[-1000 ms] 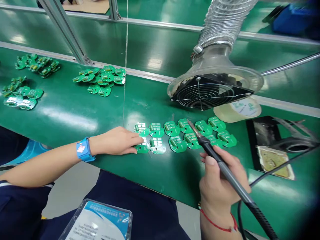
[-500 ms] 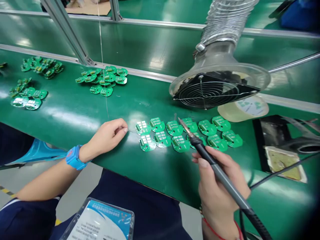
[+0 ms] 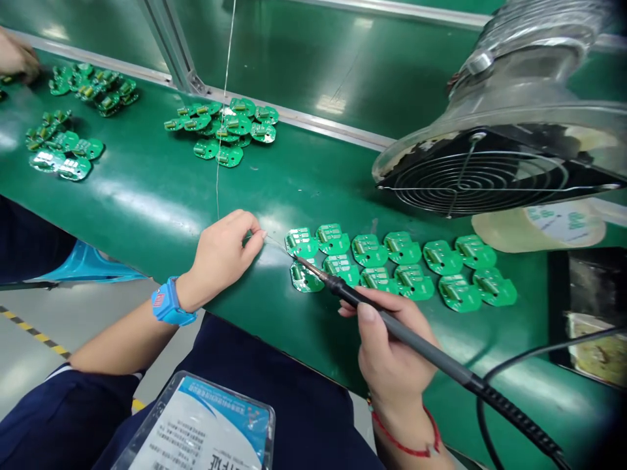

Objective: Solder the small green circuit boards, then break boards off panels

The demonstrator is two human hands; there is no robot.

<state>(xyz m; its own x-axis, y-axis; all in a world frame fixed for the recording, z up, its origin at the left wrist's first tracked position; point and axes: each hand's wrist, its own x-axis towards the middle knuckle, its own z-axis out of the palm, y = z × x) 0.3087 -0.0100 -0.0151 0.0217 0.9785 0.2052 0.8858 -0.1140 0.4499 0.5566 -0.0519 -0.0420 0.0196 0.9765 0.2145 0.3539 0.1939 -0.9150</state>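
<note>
Two rows of small green circuit boards lie on the green bench in front of me. My left hand pinches a thin solder wire that runs up out of view; its end points at the leftmost boards. My right hand is closed round a black soldering iron. The iron's tip touches the lower-left board, close to the wire's end. A blue wrist strap is on my left wrist.
A fume extractor hood with a wire grille hangs over the boards' right side. A roll of tape and an iron stand with a sponge are at right. More board piles lie at left. Another person's hand is at far left.
My left hand left the boards and pinched the solder wire, then brought it toward the leftmost boards. The iron tip moved left from the middle boards to the lower-left one. The camera shifted.
</note>
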